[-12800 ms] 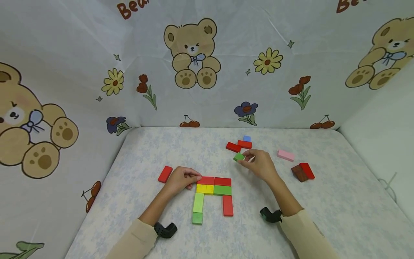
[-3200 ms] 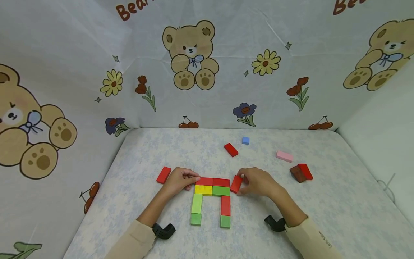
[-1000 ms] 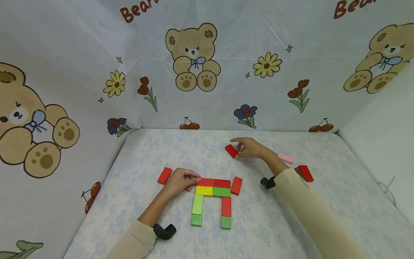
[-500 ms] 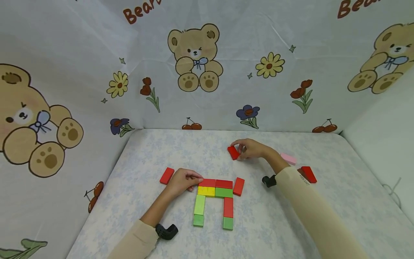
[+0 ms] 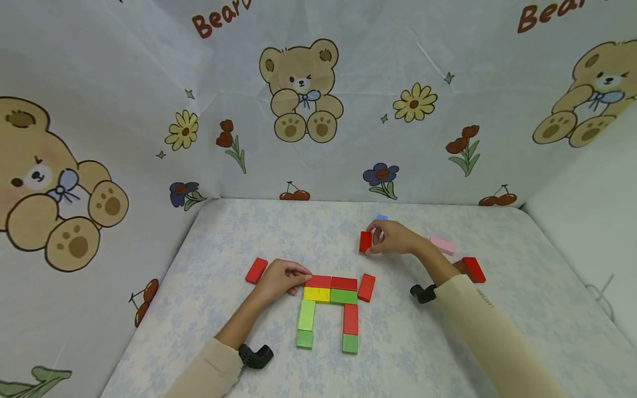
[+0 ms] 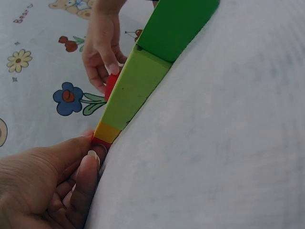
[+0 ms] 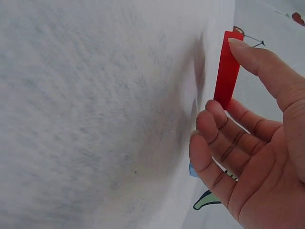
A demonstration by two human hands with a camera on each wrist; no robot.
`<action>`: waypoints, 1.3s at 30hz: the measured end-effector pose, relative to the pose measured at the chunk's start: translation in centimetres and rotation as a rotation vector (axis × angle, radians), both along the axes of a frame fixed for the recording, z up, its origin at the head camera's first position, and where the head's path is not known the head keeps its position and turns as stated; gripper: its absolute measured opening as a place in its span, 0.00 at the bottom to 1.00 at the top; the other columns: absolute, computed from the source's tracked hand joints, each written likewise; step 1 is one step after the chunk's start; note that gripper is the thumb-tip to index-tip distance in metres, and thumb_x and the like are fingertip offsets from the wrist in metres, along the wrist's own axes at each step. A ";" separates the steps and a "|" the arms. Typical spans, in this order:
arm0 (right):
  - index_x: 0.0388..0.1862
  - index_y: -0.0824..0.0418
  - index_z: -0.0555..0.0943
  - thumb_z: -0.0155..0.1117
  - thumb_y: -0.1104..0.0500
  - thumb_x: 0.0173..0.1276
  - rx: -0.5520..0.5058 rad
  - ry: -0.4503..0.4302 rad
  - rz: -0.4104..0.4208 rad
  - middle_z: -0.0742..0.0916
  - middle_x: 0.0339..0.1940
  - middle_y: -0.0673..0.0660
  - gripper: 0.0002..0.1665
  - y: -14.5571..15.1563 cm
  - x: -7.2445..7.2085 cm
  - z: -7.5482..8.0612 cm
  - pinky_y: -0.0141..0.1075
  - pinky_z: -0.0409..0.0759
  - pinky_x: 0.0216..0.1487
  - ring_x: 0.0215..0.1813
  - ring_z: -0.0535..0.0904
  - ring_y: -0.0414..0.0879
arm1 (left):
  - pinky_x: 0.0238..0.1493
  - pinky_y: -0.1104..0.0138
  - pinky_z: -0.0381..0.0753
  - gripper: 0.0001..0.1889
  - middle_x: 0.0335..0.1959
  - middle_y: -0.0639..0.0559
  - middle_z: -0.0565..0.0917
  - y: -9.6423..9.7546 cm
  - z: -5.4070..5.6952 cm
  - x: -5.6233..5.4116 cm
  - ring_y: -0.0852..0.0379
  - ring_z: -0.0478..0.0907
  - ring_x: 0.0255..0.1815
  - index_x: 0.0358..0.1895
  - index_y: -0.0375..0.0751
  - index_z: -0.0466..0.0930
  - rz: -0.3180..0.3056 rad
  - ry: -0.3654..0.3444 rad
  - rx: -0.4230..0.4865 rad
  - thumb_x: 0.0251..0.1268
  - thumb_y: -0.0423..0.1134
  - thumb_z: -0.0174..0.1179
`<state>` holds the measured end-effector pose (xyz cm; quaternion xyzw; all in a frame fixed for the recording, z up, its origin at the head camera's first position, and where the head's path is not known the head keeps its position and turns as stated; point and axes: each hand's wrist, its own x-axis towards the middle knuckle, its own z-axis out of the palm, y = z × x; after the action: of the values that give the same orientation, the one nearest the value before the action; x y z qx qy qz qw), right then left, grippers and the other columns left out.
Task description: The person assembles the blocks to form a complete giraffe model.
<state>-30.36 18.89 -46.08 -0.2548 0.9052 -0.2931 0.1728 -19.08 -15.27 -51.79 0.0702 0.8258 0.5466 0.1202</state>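
Note:
My right hand pinches a red block by its ends between thumb and fingers; the right wrist view shows this block raised off the table. My left hand holds the left end of a red block in a flat arch of blocks. Beside that one lies another red block, above a yellow block and a green block. One leg has a light green block and a green block; the other, a red block and a green block. A slanted red block sits by the arch's upper right.
Left of the left hand lies a loose red block. A blue block, partly hidden, is behind the right hand. Further right are a pink block, a red block and a partly covered brown block.
The right hand placed a green block at the right leg's foot and a slanted red block beside the arch. It then took another red block, now drawn nearer. The left hand stayed put.

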 end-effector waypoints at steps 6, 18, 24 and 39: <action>0.57 0.66 0.76 0.79 0.53 0.60 -0.007 0.017 -0.058 0.82 0.38 0.58 0.32 1.1 2.3 -0.1 0.38 0.79 0.36 0.39 0.77 0.50 | 0.28 0.63 0.85 0.10 0.28 0.53 0.87 0.1 0.0 0.1 0.55 0.79 0.20 0.42 0.46 0.91 0.000 0.000 -0.003 0.62 0.46 0.73; 0.54 0.68 0.77 0.80 0.55 0.58 0.008 0.027 -0.169 0.80 0.33 0.56 0.31 2.1 5.1 -0.8 0.37 0.74 0.32 0.34 0.73 0.47 | 0.28 0.63 0.85 0.10 0.30 0.53 0.87 -0.1 -0.1 0.0 0.56 0.78 0.19 0.42 0.47 0.91 -0.003 -0.002 -0.006 0.62 0.47 0.73; 0.58 0.66 0.76 0.82 0.54 0.57 0.012 -0.009 -0.219 0.79 0.33 0.55 0.35 1.8 5.5 -1.1 0.36 0.74 0.32 0.35 0.73 0.47 | 0.28 0.63 0.85 0.10 0.29 0.53 0.87 0.0 -0.1 0.0 0.56 0.78 0.19 0.41 0.46 0.91 -0.004 0.000 -0.011 0.62 0.47 0.73; 0.57 0.71 0.79 0.68 0.65 0.69 -0.173 -0.068 -0.315 0.83 0.34 0.60 0.20 2.1 5.7 -1.8 0.39 0.87 0.33 0.29 0.83 0.47 | 0.27 0.63 0.85 0.10 0.29 0.53 0.87 0.0 0.0 0.0 0.56 0.78 0.19 0.41 0.46 0.91 0.005 -0.011 -0.008 0.62 0.46 0.73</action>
<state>-24.62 21.00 -47.86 -0.1139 0.8989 -0.4018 0.1325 -19.07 -15.25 -51.78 0.0648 0.8274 0.5439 0.1237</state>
